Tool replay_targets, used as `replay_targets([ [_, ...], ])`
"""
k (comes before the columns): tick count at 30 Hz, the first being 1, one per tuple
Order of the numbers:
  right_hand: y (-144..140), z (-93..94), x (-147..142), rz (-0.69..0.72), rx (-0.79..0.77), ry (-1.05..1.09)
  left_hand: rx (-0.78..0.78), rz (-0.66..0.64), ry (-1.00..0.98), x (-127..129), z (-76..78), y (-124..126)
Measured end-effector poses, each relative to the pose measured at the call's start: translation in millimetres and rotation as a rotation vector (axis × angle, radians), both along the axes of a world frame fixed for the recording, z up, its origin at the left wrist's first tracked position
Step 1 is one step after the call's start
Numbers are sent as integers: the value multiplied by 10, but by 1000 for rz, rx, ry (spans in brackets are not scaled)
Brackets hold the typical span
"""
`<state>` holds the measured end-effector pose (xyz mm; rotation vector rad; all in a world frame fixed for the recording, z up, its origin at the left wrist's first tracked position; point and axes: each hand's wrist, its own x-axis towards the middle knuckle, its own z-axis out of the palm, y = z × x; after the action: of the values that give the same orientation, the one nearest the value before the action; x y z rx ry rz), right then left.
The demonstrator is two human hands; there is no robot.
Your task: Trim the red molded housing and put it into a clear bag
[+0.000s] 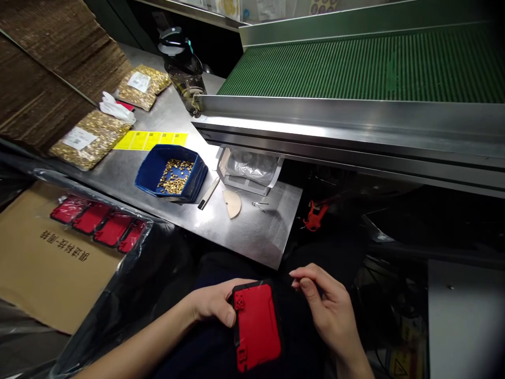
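Note:
My left hand grips a red plastic cover with a black rim by its left edge, the thumb on top and the other fingers hidden beneath. The cover lies tilted above my lap, with small raised details along its left side. Just right of it, my right hand is raised and apart from the cover. Its fingers are curled with thumb and forefinger close together; whatever may be between them is too small to make out. Ahead on the metal table stands a blue bin holding many small brass pieces.
Near the bin lie a knife-like tool, a tan half-disc and a grey tray with plastic bags. Bags of brass pieces and a bottle stand behind. Red covers lie left on cardboard. A green conveyor runs across the back.

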<state>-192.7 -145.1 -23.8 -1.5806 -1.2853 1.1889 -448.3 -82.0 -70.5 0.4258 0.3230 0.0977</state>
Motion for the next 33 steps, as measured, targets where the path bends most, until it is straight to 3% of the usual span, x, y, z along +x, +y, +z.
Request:
replay_targets([
  [5, -161, 37, -203, 242, -132, -5, 79, 315, 245, 142, 45, -38],
  [7, -174, -18, -347, 228, -166, -38, 120, 353, 369, 221, 106, 9],
  [11, -95, -169, -512, -21, -153, 79, 258, 335, 489, 273, 214, 106],
  [15, 2, -229, -466, -359, -318, 659, 424, 404, 493, 205, 229, 96],
  [18, 28, -194, -412, -444, -505, 1000, 490, 490, 508, 201, 211, 85],
  [20, 29, -147, -417, -413, -594, 1120, 407, 493, 404, 242, 211, 102],
  [25, -19, -50, -609, -328, -654, 1357, -32, 552, 123, 403, 265, 163],
  [30, -96, -26, -798, -340, -469, 1169, -285, 623, 58, 477, 276, 162],
  [33, -93, -15, -797, -312, -450, 1130, -349, 622, 64, 466, 261, 156],
])
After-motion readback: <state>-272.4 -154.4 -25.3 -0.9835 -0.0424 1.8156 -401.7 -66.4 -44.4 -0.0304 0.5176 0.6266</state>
